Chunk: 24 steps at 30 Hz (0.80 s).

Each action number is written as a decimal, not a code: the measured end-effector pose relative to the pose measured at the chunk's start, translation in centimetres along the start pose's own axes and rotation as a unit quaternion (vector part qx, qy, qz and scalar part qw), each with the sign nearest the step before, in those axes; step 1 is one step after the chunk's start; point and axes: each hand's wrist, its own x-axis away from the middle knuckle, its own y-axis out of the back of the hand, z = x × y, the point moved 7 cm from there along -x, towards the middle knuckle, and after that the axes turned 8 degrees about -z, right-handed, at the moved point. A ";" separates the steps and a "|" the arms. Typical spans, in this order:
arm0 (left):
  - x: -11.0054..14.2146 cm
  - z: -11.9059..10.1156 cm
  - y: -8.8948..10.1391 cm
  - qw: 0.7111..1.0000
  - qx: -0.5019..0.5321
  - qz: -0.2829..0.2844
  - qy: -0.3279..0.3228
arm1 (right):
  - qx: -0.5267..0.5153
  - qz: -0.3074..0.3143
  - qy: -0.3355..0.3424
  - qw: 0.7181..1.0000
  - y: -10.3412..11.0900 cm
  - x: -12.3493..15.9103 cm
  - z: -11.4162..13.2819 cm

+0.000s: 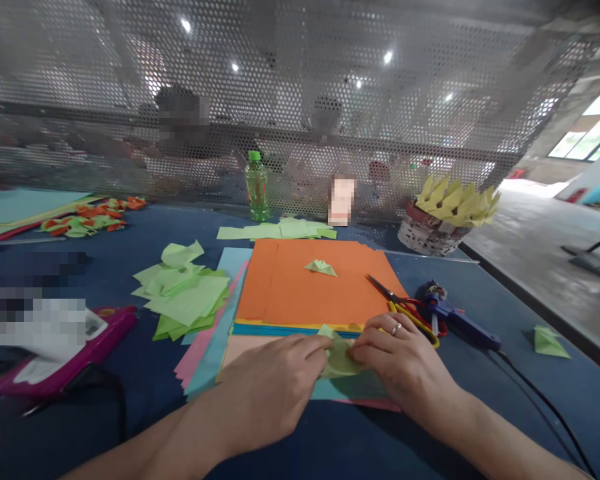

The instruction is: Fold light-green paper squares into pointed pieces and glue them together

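My left hand and my right hand meet over a small light green paper piece, each pinching one side of it with closed fingers. A ring sits on a finger of my right hand. The paper lies at the near edge of a stack of coloured sheets, topped by orange sheets. A small folded green paper shape rests on the orange sheets.
Scissors and a blue glue gun with a black cord lie right of the stack. A pile of green paper squares sits at left, a green bottle and a basket with yellow paper behind. Perforated metal screen at back.
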 end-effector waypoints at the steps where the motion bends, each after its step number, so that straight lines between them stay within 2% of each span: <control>1: 0.0 -0.2 -0.1 1.000 -0.007 0.004 -0.008 | -0.001 -0.001 0.000 1.000 0.0 0.0 0.0; 8: -0.1 -0.7 -0.8 0.995 -0.085 0.009 -0.056 | -0.001 0.016 -0.004 1.000 -0.3 0.4 -0.1; 12: 0.0 0.0 -0.4 0.996 -0.083 -0.009 -0.024 | -0.003 0.010 -0.001 1.000 -0.2 0.5 0.0; 15: -0.1 0.4 0.8 0.995 -0.075 -0.071 -0.006 | 0.002 -0.019 0.004 1.000 0.4 0.2 0.1; 18: -0.3 0.1 2.3 0.984 -0.045 -0.166 -0.044 | 0.041 -0.062 0.013 0.997 1.2 0.0 0.2; 20: -0.4 0.3 2.8 0.976 -0.030 -0.205 -0.060 | 0.074 -0.079 0.019 0.994 1.5 -0.1 0.1; 22: -0.7 0.9 2.6 0.976 -0.033 -0.208 -0.052 | 0.102 -0.076 0.025 0.992 1.2 -0.2 -0.1; 24: -0.9 1.6 1.9 0.983 -0.036 -0.178 -0.036 | 0.120 -0.055 0.027 0.991 0.6 -0.2 -0.4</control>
